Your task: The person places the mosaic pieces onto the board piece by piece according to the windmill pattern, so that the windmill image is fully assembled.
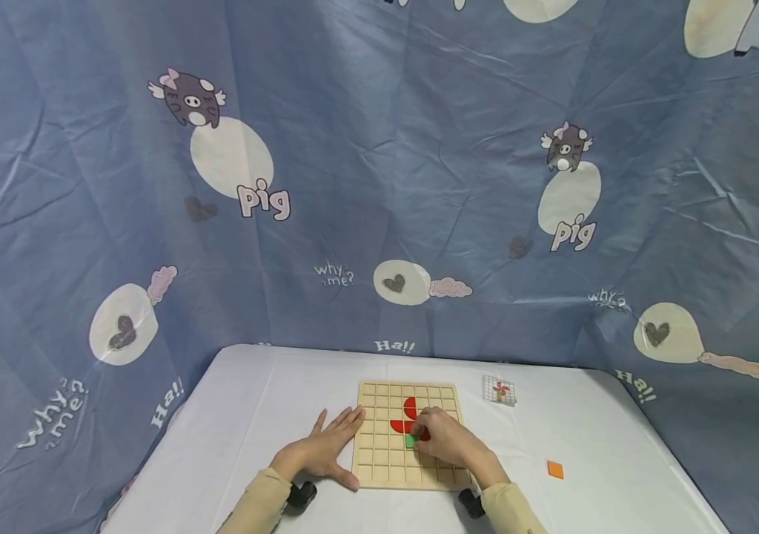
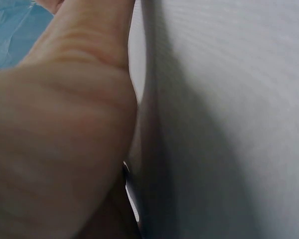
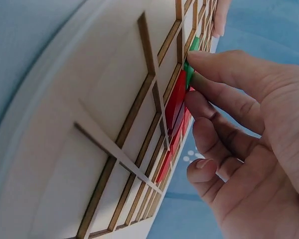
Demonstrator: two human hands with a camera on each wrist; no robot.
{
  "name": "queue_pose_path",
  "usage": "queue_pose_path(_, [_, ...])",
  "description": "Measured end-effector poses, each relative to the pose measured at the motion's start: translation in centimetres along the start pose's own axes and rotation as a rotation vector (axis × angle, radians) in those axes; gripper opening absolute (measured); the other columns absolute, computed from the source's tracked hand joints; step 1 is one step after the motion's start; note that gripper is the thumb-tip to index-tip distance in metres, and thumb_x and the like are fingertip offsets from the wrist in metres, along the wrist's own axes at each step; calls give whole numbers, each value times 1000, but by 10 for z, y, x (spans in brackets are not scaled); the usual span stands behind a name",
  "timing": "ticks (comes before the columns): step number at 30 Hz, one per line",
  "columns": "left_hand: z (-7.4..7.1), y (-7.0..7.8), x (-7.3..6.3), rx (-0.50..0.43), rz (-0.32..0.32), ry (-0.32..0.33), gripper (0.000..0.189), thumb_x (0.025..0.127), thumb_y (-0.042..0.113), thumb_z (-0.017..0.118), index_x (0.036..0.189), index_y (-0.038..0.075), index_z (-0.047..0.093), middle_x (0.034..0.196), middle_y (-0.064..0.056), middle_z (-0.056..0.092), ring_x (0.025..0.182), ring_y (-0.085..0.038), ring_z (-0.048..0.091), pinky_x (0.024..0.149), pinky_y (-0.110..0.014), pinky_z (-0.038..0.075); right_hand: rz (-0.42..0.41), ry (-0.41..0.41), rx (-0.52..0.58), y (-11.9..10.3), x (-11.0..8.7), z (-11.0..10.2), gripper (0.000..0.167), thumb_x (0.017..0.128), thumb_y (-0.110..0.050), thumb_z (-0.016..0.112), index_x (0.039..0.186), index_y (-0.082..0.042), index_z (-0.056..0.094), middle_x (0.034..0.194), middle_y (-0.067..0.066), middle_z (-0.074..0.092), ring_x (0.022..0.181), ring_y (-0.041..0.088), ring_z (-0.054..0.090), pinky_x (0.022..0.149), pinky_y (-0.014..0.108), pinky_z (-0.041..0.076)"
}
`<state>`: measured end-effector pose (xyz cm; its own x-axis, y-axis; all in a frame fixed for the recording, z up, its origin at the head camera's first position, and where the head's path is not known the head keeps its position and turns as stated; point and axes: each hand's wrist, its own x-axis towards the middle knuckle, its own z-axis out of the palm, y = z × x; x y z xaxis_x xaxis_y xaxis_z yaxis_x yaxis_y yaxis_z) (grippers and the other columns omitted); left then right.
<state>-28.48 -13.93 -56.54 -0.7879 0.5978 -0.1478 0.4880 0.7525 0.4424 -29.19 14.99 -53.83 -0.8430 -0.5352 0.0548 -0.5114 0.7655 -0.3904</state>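
Observation:
A wooden grid board (image 1: pixel 373 467) lies on the table with red rounded pieces (image 1: pixel 410 406) and a green square piece (image 1: pixel 411 441) in its cells. My right hand (image 1: pixel 445 437) is over the right half of the board. In the right wrist view, its thumb and index finger pinch a green piece (image 3: pixel 189 74) right at the grid, beside a red piece (image 3: pixel 175 102); the other fingers are curled loosely. My left hand (image 1: pixel 326 443) lies with spread fingers at the board's left edge, fingertips and thumb touching it. In the left wrist view mostly the wrist (image 2: pixel 65 129) shows.
A small card (image 1: pixel 499 390) printed with a grid and a red, green and orange figure lies beyond the board to the right. An orange square piece (image 1: pixel 555 469) is on the white table (image 1: pixel 233 415) at the right. A blue patterned cloth (image 1: pixel 353 185) hangs behind the table.

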Motion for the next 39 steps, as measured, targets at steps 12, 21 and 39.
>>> queue_pose_path(12, [0, 1, 1, 2, -7, 5, 130, 61, 68, 74, 156, 9, 9, 164, -8, 4, 151, -29, 4, 117, -64, -6, -16, 16, 19, 2, 1, 0, 15, 82, -22, 77, 95, -15, 71, 94, -7, 64, 87, 5, 53, 71, 22, 51])
queue_pose_path(21, [0, 0, 1, 14, -3, 8, 129, 61, 69, 74, 155, 7, 9, 164, -9, 5, 151, -30, 5, 117, -64, -5, -42, 74, 111, 4, -4, 0, 16, 82, -16, 77, 91, -13, 64, 87, -6, 62, 80, 5, 54, 67, 19, 49])
queue_pose_path(39, [2, -1, 2, 10, -1, 2, 130, 61, 69, 73, 156, 8, 9, 164, -9, 5, 151, -30, 5, 117, -64, -5, 54, 100, 201, 48, -59, -22, 10, 90, -19, 68, 95, -15, 60, 88, -7, 57, 77, 8, 50, 61, 19, 45])
